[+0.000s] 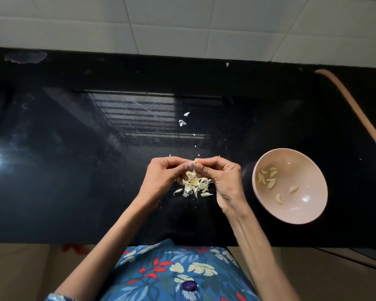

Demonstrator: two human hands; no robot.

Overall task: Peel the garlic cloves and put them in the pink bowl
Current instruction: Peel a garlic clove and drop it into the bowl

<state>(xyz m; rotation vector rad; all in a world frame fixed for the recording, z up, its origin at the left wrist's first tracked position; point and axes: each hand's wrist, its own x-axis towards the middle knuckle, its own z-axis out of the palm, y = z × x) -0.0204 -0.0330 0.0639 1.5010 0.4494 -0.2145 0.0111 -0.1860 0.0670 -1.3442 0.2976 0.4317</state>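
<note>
Garlic clove (196,162) pinched by left hand (163,175), right hand (224,181) (over peels (195,187))

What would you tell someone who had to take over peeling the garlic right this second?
Left hand and right hand: both pinch one garlic clove at the fingertips, above the pile of skins on the black counter.
Pink bowl: to the right, with several peeled cloves inside.
Done: those cloves are peeled and in the bowl.
Left: finish peeling this clove and drop it in. I cannot tell whether unpeeled cloves hide in the pile.
</note>
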